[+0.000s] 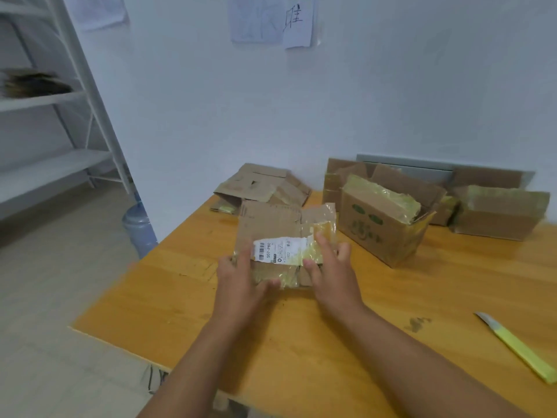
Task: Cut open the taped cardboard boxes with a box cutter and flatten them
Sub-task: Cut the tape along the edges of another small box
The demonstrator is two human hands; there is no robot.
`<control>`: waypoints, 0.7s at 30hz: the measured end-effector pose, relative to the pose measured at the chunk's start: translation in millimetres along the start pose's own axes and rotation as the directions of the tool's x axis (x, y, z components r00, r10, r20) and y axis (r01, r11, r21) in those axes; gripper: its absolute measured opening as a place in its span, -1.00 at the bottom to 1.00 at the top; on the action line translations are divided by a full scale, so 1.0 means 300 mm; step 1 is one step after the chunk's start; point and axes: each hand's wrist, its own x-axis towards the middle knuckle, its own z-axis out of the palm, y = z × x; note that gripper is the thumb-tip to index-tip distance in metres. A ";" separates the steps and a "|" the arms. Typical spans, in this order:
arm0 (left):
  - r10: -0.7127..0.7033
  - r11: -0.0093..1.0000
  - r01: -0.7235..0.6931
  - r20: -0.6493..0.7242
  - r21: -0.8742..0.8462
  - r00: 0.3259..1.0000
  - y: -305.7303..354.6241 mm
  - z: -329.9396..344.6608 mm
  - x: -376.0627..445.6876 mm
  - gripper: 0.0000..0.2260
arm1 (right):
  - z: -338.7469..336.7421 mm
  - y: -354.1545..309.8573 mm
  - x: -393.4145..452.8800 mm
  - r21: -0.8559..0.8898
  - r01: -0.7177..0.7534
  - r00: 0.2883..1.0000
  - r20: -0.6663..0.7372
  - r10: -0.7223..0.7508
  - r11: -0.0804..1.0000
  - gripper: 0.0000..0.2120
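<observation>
A small cardboard box with a white barcode label and yellowish tape is held above the middle of the wooden table, its flaps open. My left hand grips its lower left side, thumb on the label face. My right hand holds the right side, fingers laid over the taped part. The box cutter, yellow-handled with its blade out, lies on the table at the right, apart from both hands.
A flattened box pile lies at the table's far edge. Several taped boxes stand at the back right against the wall. A water bottle stands on the floor left of the table, beside white shelving.
</observation>
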 end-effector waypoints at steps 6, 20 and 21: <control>0.075 0.997 -0.069 -0.152 0.046 0.986 -0.023 -0.050 0.315 -0.21 | 0.080 -0.045 0.294 0.067 0.062 0.994 0.081 -0.067 0.996 -0.37; -0.004 0.972 -0.003 0.030 0.233 1.000 -0.129 0.115 0.916 -0.46 | 0.282 0.008 0.844 -0.247 -0.035 0.960 0.263 0.102 0.968 -0.32; -0.029 0.965 0.007 0.081 0.263 0.996 -0.155 0.140 0.919 -0.48 | 0.300 0.029 0.844 -0.284 -0.060 0.944 0.294 0.147 0.957 -0.33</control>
